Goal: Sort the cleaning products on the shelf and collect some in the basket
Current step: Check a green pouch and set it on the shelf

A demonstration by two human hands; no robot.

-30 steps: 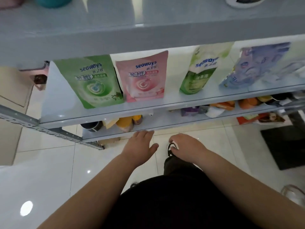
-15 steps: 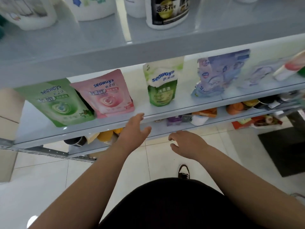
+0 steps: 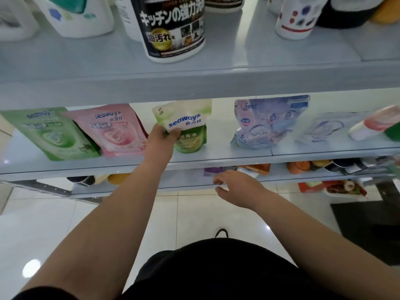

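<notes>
Seaways green-and-white pouch (image 3: 190,124) stands mid-frame on the middle shelf (image 3: 238,155). The left hand (image 3: 161,140) pinches its upper corner, probably to lift it from the row. Lower centre, the right hand (image 3: 237,189) hovers, fingers loosely apart and empty.

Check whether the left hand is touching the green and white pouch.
Touching. The head view shows the left hand pinching the green and white pouch by its edge.
</notes>
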